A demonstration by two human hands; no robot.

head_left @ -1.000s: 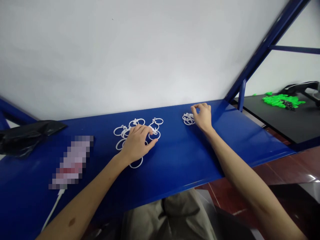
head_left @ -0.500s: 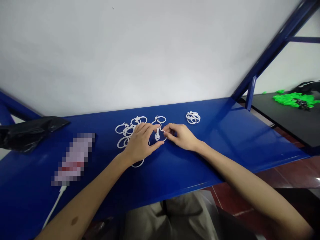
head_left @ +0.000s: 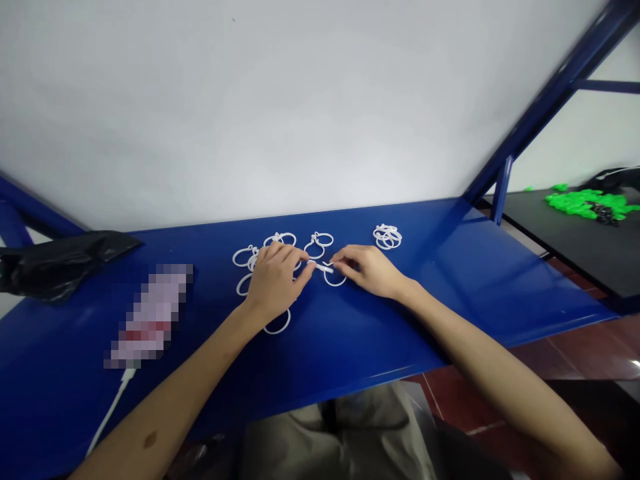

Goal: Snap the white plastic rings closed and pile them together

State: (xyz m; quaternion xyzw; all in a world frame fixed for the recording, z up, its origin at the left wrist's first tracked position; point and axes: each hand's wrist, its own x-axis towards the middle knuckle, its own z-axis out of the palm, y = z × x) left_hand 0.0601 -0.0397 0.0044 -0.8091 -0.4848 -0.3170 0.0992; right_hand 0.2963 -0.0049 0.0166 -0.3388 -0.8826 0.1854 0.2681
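Several loose white plastic rings (head_left: 280,239) lie spread on a blue shelf (head_left: 450,287). My left hand (head_left: 274,283) rests over them, fingers curled, its fingertips pinching the clasp end of one white ring (head_left: 334,279). My right hand (head_left: 367,270) meets it from the right and pinches the same ring between thumb and forefinger. A small stack of white rings (head_left: 387,236) sits apart, to the right behind my right hand. Another ring (head_left: 278,326) pokes out under my left wrist.
A blurred-out flat object (head_left: 150,313) with a white cable (head_left: 111,410) lies at the left, a black plastic bag (head_left: 55,263) beyond it. A blue slanted frame post (head_left: 545,100) rises at the right. Green parts (head_left: 585,200) lie on a black table (head_left: 575,247).
My right hand left the small stack at the right and came to the middle, where it now pinches a ring together with my left hand. That ring has shifted slightly right.
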